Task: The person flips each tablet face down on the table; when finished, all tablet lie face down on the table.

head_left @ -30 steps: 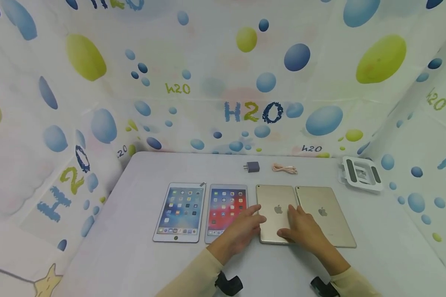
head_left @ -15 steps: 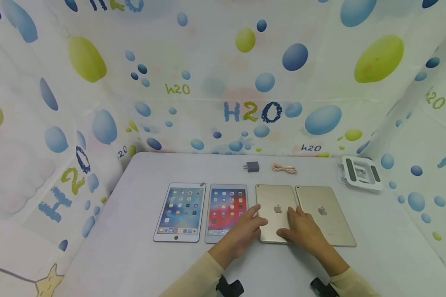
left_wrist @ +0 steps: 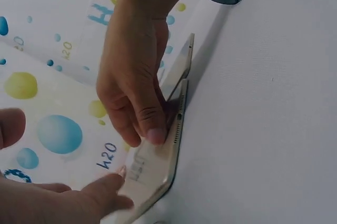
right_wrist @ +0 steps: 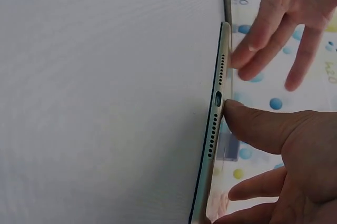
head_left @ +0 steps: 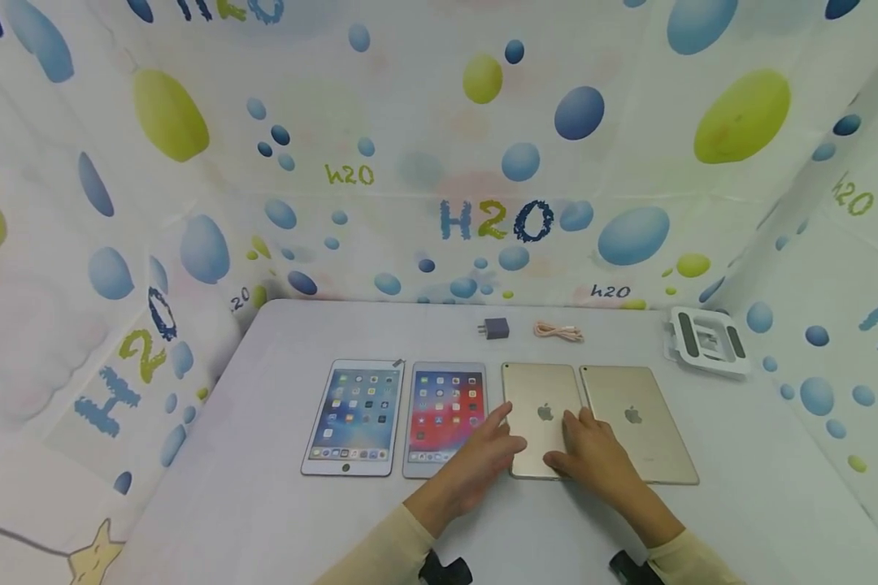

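A gold-backed tablet (head_left: 541,390) lies face down on the table in front of me, an apple mark on its back. At its left edge my left hand (head_left: 475,459) rests with the fingers loosely extended. My right hand (head_left: 603,455) lies over its lower right part, thumb and fingertips on the back. In the right wrist view the right thumb (right_wrist: 253,126) is beside the port on the tablet's bottom edge (right_wrist: 217,100). A second gold tablet (head_left: 651,431) is face down to the right, partly under the right hand. Neither hand lifts anything.
To the left lie two face-up white-framed tablets, one with a blue screen (head_left: 354,414) and one with a red and blue screen (head_left: 439,406). Behind are a dark plug adapter (head_left: 496,328), a coiled pinkish cable (head_left: 558,331) and a white stand (head_left: 710,341).
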The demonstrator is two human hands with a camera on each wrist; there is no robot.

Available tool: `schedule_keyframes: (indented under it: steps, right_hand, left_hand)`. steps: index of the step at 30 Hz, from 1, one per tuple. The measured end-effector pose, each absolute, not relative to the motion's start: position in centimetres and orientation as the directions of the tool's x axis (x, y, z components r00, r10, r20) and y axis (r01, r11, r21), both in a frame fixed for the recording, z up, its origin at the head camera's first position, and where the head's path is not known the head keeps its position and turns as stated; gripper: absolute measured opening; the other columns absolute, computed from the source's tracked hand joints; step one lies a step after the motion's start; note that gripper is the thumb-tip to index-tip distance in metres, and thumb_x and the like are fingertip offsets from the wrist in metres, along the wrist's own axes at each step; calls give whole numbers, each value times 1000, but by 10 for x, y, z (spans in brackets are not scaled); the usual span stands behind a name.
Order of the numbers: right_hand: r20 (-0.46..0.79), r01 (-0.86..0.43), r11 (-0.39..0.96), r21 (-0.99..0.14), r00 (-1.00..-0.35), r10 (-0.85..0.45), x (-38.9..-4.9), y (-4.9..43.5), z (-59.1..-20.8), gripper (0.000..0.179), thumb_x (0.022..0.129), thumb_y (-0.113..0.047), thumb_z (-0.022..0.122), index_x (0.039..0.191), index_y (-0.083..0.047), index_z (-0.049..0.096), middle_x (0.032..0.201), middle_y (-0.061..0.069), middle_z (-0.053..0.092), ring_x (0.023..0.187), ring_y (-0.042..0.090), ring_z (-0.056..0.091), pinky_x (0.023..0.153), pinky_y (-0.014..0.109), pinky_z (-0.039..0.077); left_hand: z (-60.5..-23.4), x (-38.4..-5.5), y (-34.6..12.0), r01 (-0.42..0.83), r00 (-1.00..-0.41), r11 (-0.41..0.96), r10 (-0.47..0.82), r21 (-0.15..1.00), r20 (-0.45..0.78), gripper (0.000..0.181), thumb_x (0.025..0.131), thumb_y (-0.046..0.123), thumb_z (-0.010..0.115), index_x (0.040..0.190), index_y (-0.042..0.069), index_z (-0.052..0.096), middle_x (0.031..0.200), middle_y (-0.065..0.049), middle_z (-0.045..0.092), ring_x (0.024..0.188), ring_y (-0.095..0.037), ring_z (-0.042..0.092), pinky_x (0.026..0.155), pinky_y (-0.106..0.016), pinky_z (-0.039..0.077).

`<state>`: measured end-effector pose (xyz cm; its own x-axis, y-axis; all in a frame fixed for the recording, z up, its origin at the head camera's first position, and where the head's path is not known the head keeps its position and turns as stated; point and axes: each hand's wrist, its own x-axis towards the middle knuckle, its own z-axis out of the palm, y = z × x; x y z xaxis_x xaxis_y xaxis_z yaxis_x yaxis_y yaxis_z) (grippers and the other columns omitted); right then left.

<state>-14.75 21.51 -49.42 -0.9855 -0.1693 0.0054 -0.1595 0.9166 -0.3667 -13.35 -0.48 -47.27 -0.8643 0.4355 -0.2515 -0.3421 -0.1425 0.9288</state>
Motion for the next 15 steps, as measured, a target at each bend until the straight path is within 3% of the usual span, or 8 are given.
schedule_keyframes:
  steps: [3,6,10,15]
  right_hand:
    - [21,-189,906,-379,-980,-196,-144,209,-492,72,86,-30,80,136,14,53,136,37,53,126,58,49,101,66,44]
    - [41,-232,868,-439,-970,-238,-141,202,-487,67,91,-29,75,140,11,52,147,38,45,138,57,38,111,67,34]
    - [29,-232,714,-660,-958,-285,-141,184,-483,65,95,-33,70,147,2,50,151,27,47,143,48,39,115,63,33]
    - [-81,-103,506,-856,-941,-329,-142,153,-480,70,99,-35,65,156,-6,39,160,19,38,147,43,36,112,61,38]
  left_hand:
    - [-467,-128,-25,-268,-893,-135,406,954,-193,61,100,21,60,156,10,39,159,-23,37,145,-39,40,114,-47,41]
    - [-459,-126,-56,-152,-938,-107,330,983,-109,51,101,18,58,149,5,48,149,-22,51,137,-38,50,109,-46,48]
    - [-455,-126,-94,-86,-981,15,171,996,-88,46,101,17,58,145,5,53,144,-19,56,134,-36,53,109,-46,47]
    - [-463,-123,-118,-161,-981,138,87,977,-174,51,102,19,57,150,6,47,151,-21,50,138,-39,49,111,-52,44]
